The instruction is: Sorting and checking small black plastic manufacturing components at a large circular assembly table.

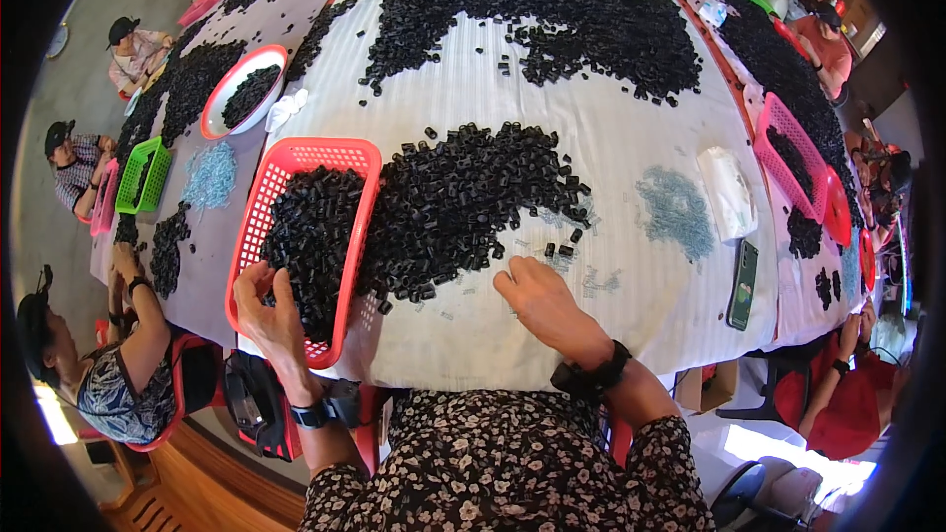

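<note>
A red plastic basket (371, 172) full of small black plastic pieces (313, 222) stands on the white table cover, left of centre. Over its near left rim is my left hand (271, 320), thumb and fingers apart beside the pieces. A heap of the same black pieces (463, 202) spreads from the basket to the right. At the heap's near right edge my right hand (552, 305) hovers low, its fingers curled together; whatever they hold is hidden. Just beyond it lie two loose black pieces (564, 249) and some scattered small clear pieces (599, 281).
A pile of clear bluish pieces (675, 212), a white plastic packet (727, 192) and a dark phone (743, 284) lie to the right. Larger black heaps (532, 5) cover the far table. A white bowl with red rim (209, 118) stands left. Other people sit along both sides.
</note>
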A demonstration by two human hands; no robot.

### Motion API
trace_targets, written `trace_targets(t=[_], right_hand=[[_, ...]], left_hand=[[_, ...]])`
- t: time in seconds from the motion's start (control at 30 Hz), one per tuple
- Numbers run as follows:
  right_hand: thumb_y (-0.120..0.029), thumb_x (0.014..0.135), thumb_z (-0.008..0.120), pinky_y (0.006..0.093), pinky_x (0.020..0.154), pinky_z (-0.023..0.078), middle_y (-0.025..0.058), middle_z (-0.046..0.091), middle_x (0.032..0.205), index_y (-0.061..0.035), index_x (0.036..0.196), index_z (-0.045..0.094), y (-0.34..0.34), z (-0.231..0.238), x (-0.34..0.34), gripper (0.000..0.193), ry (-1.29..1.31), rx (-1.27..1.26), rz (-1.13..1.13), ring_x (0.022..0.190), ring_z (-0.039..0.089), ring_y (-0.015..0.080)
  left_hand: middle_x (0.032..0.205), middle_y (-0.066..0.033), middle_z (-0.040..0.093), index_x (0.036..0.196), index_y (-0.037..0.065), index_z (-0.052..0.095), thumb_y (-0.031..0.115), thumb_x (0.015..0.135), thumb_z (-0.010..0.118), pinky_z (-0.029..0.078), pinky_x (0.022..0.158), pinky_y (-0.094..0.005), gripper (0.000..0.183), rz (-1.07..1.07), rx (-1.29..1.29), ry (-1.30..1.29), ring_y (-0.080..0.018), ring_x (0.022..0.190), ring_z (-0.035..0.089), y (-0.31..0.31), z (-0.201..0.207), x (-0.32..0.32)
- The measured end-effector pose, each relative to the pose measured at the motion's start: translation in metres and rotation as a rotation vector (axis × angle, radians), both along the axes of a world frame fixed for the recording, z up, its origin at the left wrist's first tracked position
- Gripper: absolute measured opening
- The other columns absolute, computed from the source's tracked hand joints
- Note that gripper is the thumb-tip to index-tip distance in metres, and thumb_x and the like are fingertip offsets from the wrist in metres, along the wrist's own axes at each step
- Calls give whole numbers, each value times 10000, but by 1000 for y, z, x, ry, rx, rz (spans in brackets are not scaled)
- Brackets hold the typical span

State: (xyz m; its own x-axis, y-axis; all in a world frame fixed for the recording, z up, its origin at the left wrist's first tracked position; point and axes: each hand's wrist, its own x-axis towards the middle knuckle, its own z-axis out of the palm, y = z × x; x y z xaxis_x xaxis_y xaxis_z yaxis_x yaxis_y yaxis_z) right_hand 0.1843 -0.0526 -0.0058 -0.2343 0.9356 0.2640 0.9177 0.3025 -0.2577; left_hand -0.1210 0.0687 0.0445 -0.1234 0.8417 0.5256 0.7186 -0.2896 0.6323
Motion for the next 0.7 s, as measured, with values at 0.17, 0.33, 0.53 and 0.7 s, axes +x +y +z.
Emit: trace_targets(t=[0.17, 0.33, 0.53, 0.7], right_hand=[[-2, 703, 537, 334, 668, 449, 112, 463, 812, -28, 870, 481, -10, -5, -2, 178, 54, -13, -49, 769, 507, 260], [39, 726, 509, 367, 675, 456, 130, 465, 821, -16, 973, 501, -43, 14, 6, 253, 273, -84, -194, 772, 514, 298], [38, 766, 537, 384, 640, 472, 139, 505, 817, -7, 1024, 526, -75, 11, 23, 261, 434, 11, -258, 750, 542, 318], [26, 771, 615, 373, 623, 483, 133, 527, 813, -14, 951, 559, -73, 8, 24, 192, 496, 128, -235, 718, 556, 308]], left_hand=[[895, -102, 622, 938, -1, 609, -22, 789, 639, 478, 698, -265, 153, -448, -60, -83, -151, 785, 595, -30, 15, 94], [865, -144, 593, 928, 16, 581, -37, 759, 603, 504, 655, -366, 178, -968, 6, 76, -319, 760, 602, -34, -25, 171], [809, -129, 537, 866, 27, 552, 67, 741, 643, 452, 676, -386, 161, -1056, 24, 312, -307, 779, 538, -42, -73, 242], [779, -115, 517, 853, 38, 541, 82, 704, 657, 426, 678, -376, 193, -1022, 96, 597, -287, 770, 507, -33, -92, 246]])
